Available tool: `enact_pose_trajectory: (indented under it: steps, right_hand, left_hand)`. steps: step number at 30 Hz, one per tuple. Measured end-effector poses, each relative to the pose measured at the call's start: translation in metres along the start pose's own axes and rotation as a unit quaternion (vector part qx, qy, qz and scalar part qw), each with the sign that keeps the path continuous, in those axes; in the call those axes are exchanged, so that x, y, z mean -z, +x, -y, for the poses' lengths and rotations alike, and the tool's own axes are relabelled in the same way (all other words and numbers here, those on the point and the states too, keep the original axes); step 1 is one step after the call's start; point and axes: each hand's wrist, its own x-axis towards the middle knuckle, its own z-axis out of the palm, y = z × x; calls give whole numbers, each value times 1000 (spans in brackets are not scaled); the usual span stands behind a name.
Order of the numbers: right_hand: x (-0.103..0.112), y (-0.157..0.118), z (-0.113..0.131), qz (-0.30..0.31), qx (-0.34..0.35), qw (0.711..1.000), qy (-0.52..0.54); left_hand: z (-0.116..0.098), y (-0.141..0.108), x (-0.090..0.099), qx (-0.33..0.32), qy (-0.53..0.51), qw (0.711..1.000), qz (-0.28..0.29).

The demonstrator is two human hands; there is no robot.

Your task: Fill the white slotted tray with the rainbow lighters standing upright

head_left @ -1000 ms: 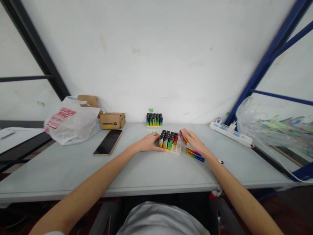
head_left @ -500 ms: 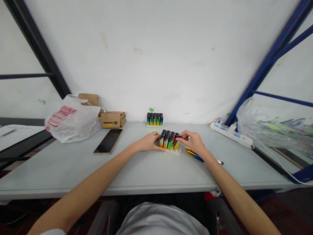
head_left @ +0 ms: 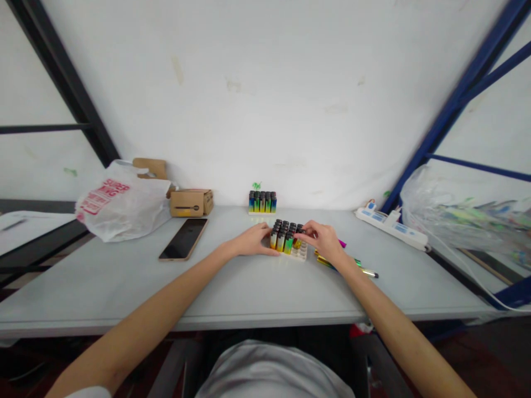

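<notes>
Several colourful lighters (head_left: 281, 237) with black tops stand upright in a white tray (head_left: 299, 255), whose right front slots show bare. My left hand (head_left: 256, 241) rests at the tray's left side, its thumb and fingers apart around the corner. At the right side, my right hand (head_left: 320, 239) pinches a yellow lighter (head_left: 297, 243) near its top, partly hidden by the fingers, among the standing ones. Loose shiny lighters (head_left: 326, 262) lie on the table beneath and beside my right forearm. Farther back, a second group of lighters (head_left: 263, 202) stands by the wall.
A phone (head_left: 184, 239) lies left on the grey table (head_left: 249, 298). Behind it are a small cardboard box (head_left: 191, 203) and a white plastic bag (head_left: 124, 202). At the right are a power strip (head_left: 392, 228) and a clear plastic bag (head_left: 464, 210).
My right hand has moved slightly left and away from me, and the yellow lighter has gone farther back among the others. My left hand has stayed at the tray.
</notes>
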Motion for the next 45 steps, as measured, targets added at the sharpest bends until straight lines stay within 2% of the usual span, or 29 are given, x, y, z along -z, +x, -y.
enact_pose_trajectory:
  steps: [5,10,14,19,22,25,27,29,31,32,35,37,45]
  right_hand:
    - [1,0,-2,30,-13,999,22]
    - [4,1,-12,18,22,999,-41]
    - [3,0,-14,48,10,997,-60]
    - [3,2,-4,78,-13,988,-131]
    - [17,4,-2,85,-23,989,-123]
    - [43,-3,-12,105,-20,990,-95]
    - [62,-17,-24,121,-3,986,-112]
    - [76,-38,-39,158,-15,976,-150]
    - [83,-60,-52,225,-27,958,-174]
    - [83,-70,-58,233,-31,955,-183]
    - [76,-87,-67,201,-22,957,-206]
    - [68,-85,-69,171,-6,962,-213]
    - [49,-39,-79,127,40,976,-172]
  left_hand:
    - [1,0,-1,0,2,1000,-4]
    - [0,-1,-1,-7,-1,1000,-7]
    - [0,-1,0,-7,-5,1000,-9]
    - [2,0,-1,-7,5,1000,-8]
    - [3,1,-2,-9,12,1000,-5]
    - [3,2,-2,-7,24,1000,4]
    - [3,2,-1,-5,26,1000,6]
    - [2,2,-1,-4,21,1000,4]
    - [1,1,0,-1,15,1000,3]
    - [1,1,0,0,12,1000,3]
    - [1,0,0,0,6,1000,1]
    - [1,0,1,-1,5,1000,0]
    - [-3,1,4,-3,14,1000,6]
